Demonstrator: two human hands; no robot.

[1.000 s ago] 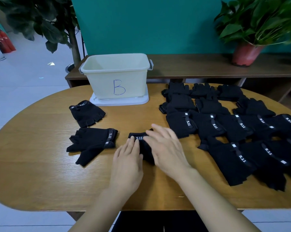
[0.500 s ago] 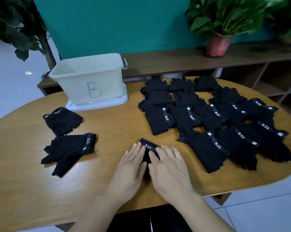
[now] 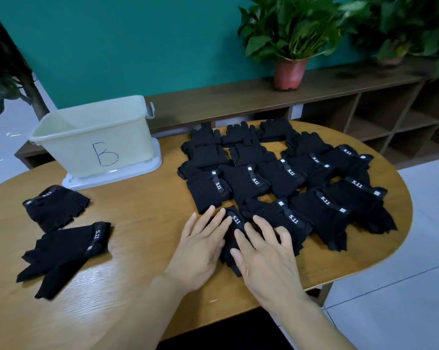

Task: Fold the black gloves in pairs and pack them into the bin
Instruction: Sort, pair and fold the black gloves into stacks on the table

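Half a second ago a strip of bare wood lay between the folded glove [image 3: 234, 222] and the pile of gloves [image 3: 289, 178]; now it lies against the pile's near edge. The right hand [image 3: 266, 258] has spread wider, and its outer fingers [image 3: 280, 233] reach onto the neighbouring glove. The left hand [image 3: 200, 246] lies flat beside it, palm down, fingers straight, pressing the folded glove's left side. Neither hand grips anything. The bin [image 3: 69, 157] stands at the far left of the worktop [image 3: 142, 210], with two gloves [image 3: 61, 246] lying in front of it.
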